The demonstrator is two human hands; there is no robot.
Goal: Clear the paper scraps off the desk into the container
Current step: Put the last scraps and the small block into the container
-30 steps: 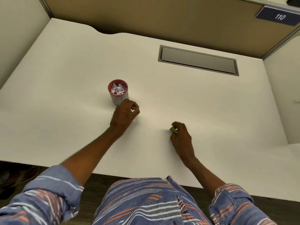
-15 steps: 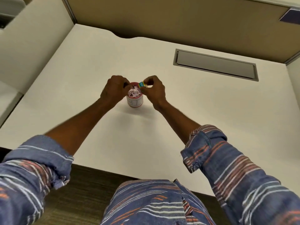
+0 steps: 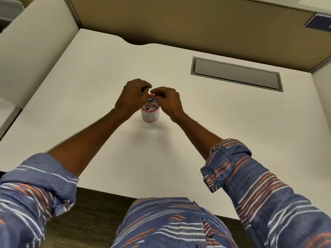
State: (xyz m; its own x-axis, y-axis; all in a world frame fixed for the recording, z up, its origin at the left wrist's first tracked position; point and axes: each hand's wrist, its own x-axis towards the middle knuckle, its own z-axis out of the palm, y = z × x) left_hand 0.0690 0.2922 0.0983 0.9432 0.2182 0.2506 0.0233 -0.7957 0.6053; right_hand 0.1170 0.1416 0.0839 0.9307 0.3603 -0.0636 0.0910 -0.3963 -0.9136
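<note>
Both hands meet directly above the container, a small red-rimmed cup near the middle of the desk, already heaped with paper scraps. A blue-yellow scrap sits just below the fingertips of the left hand and right hand. Both hands' fingers are curled close, though whether either actually grips it I cannot tell; it appears to lie straight over the cup's mouth, equally near both.

The white label on the front of the small red container carries hand-drawn red letters that look like "BI"; the rest cannot be made out. The dark sign on the partition shows nothing legible.
</note>
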